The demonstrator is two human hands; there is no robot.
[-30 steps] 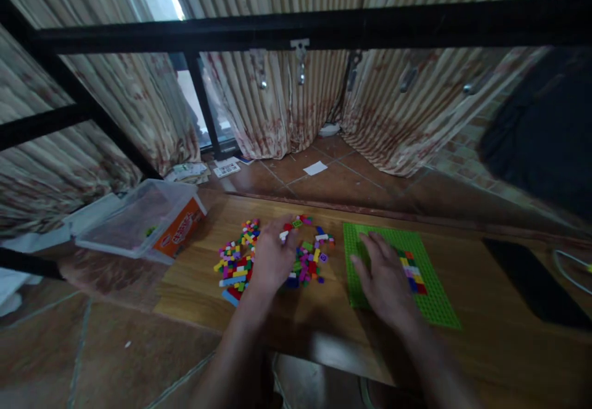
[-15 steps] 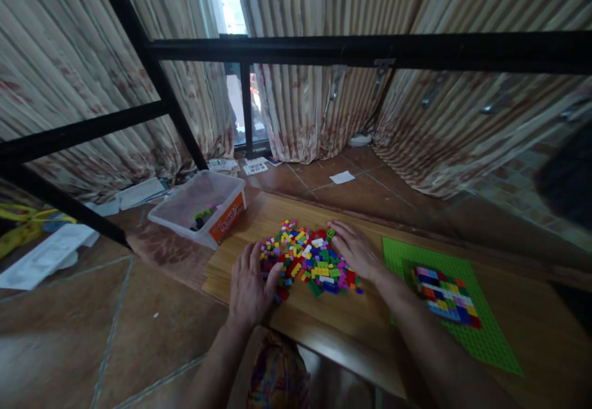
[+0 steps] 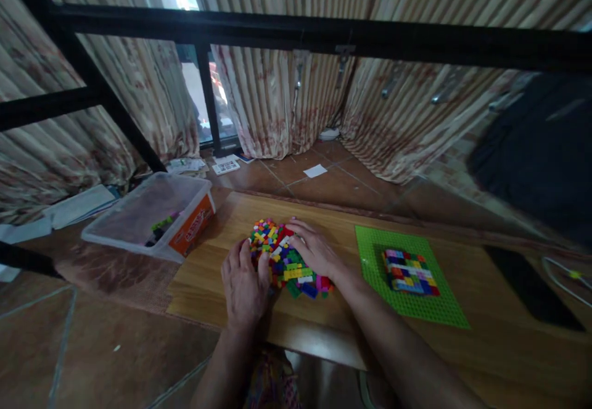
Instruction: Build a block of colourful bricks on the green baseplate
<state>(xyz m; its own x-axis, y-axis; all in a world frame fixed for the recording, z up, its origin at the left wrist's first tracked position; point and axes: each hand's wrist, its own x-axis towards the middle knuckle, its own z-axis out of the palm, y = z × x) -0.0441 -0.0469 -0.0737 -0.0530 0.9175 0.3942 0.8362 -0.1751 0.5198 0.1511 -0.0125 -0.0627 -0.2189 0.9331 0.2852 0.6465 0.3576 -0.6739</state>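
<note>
A heap of small coloured bricks (image 3: 284,260) lies on the wooden board (image 3: 324,316). My left hand (image 3: 243,285) rests flat against the heap's left side, fingers together. My right hand (image 3: 314,250) presses against the heap's right and far side, palm down. Both hands cup the heap between them; neither grips a brick that I can see. To the right lies a green baseplate (image 3: 370,255) with a block of coloured bricks (image 3: 408,271) built on it.
A clear plastic tub (image 3: 139,218) with an orange label and a few bricks stands at the left, off the board. A dark flat object (image 3: 531,289) lies at the right. A black metal frame (image 3: 296,29) crosses overhead. Papers (image 3: 226,165) lie on the tiled floor.
My right hand left the green baseplate and came to the brick heap. Both hands have pushed the scattered bricks into a tighter pile. The view has swung about.
</note>
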